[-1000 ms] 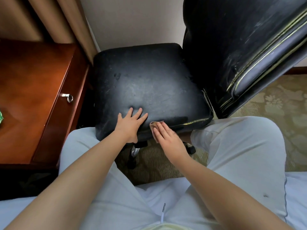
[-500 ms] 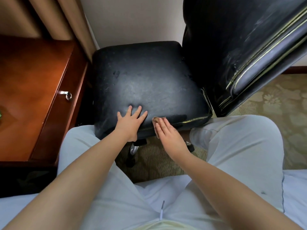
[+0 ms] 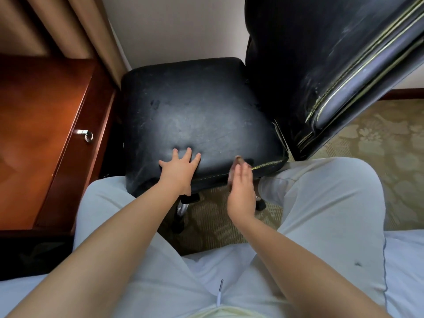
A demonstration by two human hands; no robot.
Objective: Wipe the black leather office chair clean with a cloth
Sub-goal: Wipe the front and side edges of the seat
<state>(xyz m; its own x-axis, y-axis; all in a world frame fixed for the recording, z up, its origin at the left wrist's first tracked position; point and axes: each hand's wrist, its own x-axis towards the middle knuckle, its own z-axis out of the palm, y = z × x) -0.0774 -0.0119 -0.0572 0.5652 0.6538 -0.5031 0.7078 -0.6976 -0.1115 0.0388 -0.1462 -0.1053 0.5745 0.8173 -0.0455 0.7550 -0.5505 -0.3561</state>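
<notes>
Head view is showing my right hand (image 3: 241,191) pressing the cloth (image 3: 238,159) flat-fingered on the chair seat (image 3: 197,111) front edge, unwiped stitched seam running rightward, while my left hand (image 3: 179,168) is bracing, fingers spread.

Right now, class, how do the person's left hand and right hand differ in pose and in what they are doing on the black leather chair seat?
The left hand lies palm down with fingers spread on the black leather chair seat, holding nothing; the right hand is turned on edge, pressing a small brownish cloth against the seat's front edge. The left hand is sharp; the right hand is motion-blurred. Both touch the seat's near edge.
</notes>
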